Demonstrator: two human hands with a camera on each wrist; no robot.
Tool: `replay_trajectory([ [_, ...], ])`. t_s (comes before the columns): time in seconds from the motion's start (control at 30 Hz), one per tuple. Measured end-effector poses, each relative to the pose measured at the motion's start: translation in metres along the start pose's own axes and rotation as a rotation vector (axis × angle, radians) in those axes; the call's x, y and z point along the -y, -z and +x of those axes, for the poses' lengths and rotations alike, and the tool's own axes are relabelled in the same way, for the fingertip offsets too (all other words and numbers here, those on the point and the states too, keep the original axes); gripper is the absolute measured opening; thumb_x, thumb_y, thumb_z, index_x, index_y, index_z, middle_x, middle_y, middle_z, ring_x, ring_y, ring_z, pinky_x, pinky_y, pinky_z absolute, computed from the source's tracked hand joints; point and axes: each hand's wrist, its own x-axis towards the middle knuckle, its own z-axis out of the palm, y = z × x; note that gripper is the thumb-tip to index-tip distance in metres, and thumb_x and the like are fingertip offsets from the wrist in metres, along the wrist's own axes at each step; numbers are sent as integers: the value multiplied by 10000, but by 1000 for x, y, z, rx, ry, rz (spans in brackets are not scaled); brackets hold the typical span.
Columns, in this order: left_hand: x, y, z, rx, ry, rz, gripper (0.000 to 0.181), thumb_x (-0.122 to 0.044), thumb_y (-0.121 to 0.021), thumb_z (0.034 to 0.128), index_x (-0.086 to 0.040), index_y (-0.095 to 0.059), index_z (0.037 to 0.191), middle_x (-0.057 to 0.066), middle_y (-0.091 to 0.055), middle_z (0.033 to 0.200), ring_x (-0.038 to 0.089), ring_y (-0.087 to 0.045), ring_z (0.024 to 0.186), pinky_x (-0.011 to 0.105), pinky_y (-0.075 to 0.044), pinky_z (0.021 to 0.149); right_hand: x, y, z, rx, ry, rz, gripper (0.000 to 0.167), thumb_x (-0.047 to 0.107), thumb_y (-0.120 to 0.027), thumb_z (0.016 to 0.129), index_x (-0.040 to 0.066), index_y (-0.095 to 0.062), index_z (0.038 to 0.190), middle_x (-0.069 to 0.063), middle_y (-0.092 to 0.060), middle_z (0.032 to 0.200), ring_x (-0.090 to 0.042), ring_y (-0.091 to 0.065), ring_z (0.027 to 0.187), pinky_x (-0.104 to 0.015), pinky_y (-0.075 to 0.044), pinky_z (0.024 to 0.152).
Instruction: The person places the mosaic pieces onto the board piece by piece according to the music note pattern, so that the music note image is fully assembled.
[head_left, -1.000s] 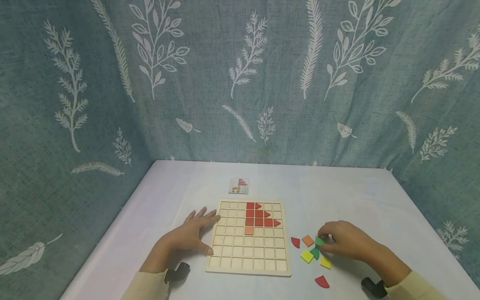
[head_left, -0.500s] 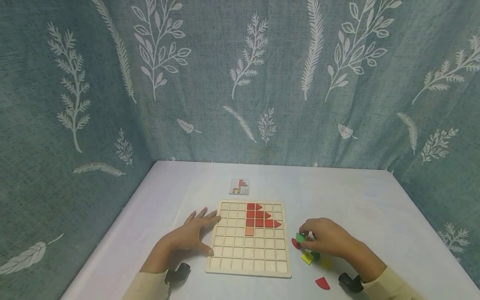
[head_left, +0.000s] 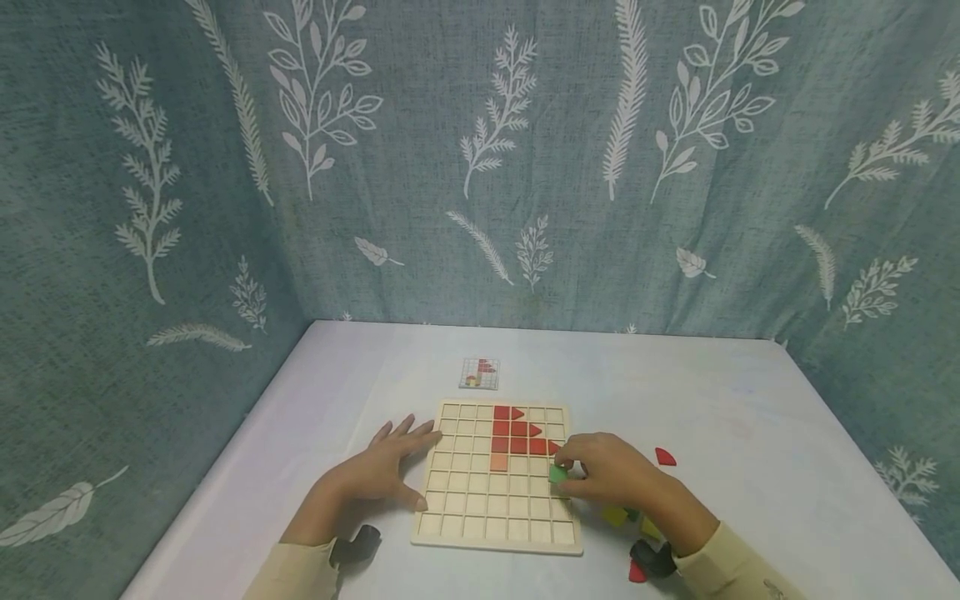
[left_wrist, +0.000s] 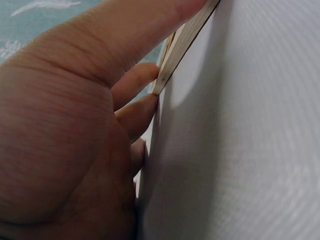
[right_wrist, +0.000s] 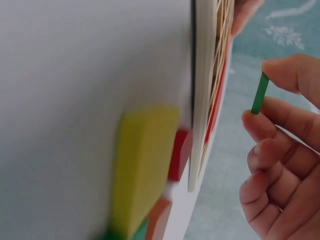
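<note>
A pale wooden grid board (head_left: 454, 505) lies on the white table. Red squares (head_left: 519, 429) and red pointed pieces fill part of its upper right, with one orange square (head_left: 498, 462) below them. My left hand (head_left: 378, 473) rests at the board's left edge, fingers spread; in the left wrist view the thumb and fingertips touch its wooden side (left_wrist: 172, 62). Over the board's right edge, my right hand (head_left: 618, 475) pinches a green square tile (head_left: 557, 473) between thumb and fingers. The right wrist view shows that green tile (right_wrist: 260, 93) edge-on, held clear of the board.
A small pattern card (head_left: 478, 373) lies behind the board. Loose pieces lie right of it: yellow squares (head_left: 615, 516), a red quarter piece (head_left: 665, 457) and another red one (head_left: 637, 572), partly hidden by the right wrist. An orange piece (right_wrist: 160, 218) shows in the right wrist view.
My right hand has lifted the green tile from the loose pieces and carried it left to above the board's right side. The left hand has stayed still.
</note>
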Motion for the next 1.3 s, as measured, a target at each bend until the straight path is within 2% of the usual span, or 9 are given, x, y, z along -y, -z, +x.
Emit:
replay_trajectory([
  [0.17, 2, -1, 0, 5, 1, 1, 1145, -606, -849, 506, -219, -417, 1493, 23, -267, 1583, 332, -24, 1474, 537, 55, 1153, 10, -7, 12, -6, 46, 18, 144, 335, -729, 822, 231, -732, 922, 176, -552, 784, -40, -477, 687, -251, -456, 651],
  [0.37, 3, -1, 0, 13, 4, -4, 1148, -614, -846, 506, -225, -413, 1496, 12, -258, 1587, 320, -16, 1476, 530, 64, 1153, 21, -14, 23, -10, 107, 22, 132, 317, -715, 837, 226, -723, 931, 177, -563, 812, -36, -490, 694, -234, -464, 646],
  [0.6, 3, -1, 0, 17, 9, 16, 1159, -640, -833, 500, -230, -409, 1498, 3, -259, 1587, 312, -22, 1477, 529, 61, 1155, 31, -17, 34, 9, 111, 42, 126, 305, -713, 846, 220, -730, 938, 191, -604, 877, -24, -555, 778, -273, -518, 729],
  [0.7, 2, -1, 0, 16, 4, 7, 1154, -633, -835, 506, -222, -411, 1497, 16, -266, 1584, 320, -25, 1476, 539, 62, 1152, 33, -20, 37, 12, 114, 40, 87, 292, -715, 840, 228, -724, 898, 189, -578, 823, -16, -510, 716, -246, -493, 665],
  [0.77, 2, 0, -1, 20, -3, -3, 1146, -619, -841, 515, -213, -412, 1496, 25, -268, 1583, 327, -22, 1475, 546, 63, 1149, 35, -22, 39, 13, 126, 25, 37, 271, -714, 832, 239, -698, 841, 184, -537, 768, -18, -462, 664, -223, -446, 598],
  [0.93, 3, 0, -3, 30, -14, -3, 1145, -621, -832, 530, -212, -395, 1505, 27, -256, 1587, 327, -11, 1475, 542, 61, 1150, 38, -25, 43, 0, 165, -40, 120, 226, -721, 812, 239, -617, 753, 166, -446, 692, -30, -383, 602, -214, -342, 520],
  [1.07, 3, 1, -4, 29, -16, -3, 1151, -631, -824, 528, -209, -390, 1507, 32, -254, 1588, 332, -12, 1474, 545, 60, 1149, 42, -26, 44, 21, 170, -97, 71, 256, -726, 821, 214, -668, 823, 165, -480, 727, -36, -419, 620, -218, -396, 557],
  [1.17, 3, 1, -3, 26, -14, -12, 1149, -624, -830, 524, -207, -399, 1503, 32, -259, 1586, 333, -13, 1474, 546, 63, 1148, 45, -25, 44, 46, 172, -139, 112, 273, -718, 823, 202, -706, 909, 154, -548, 799, -29, -481, 665, -238, -468, 613],
  [1.3, 2, 0, -1, 25, 2, 2, 1155, -644, -822, 513, -240, -392, 1506, -9, -247, 1589, 297, -6, 1478, 518, 64, 1156, 50, -23, 45, 70, 189, -180, 40, 243, -681, 842, 212, -677, 866, 146, -524, 778, -44, -464, 631, -242, -452, 565],
])
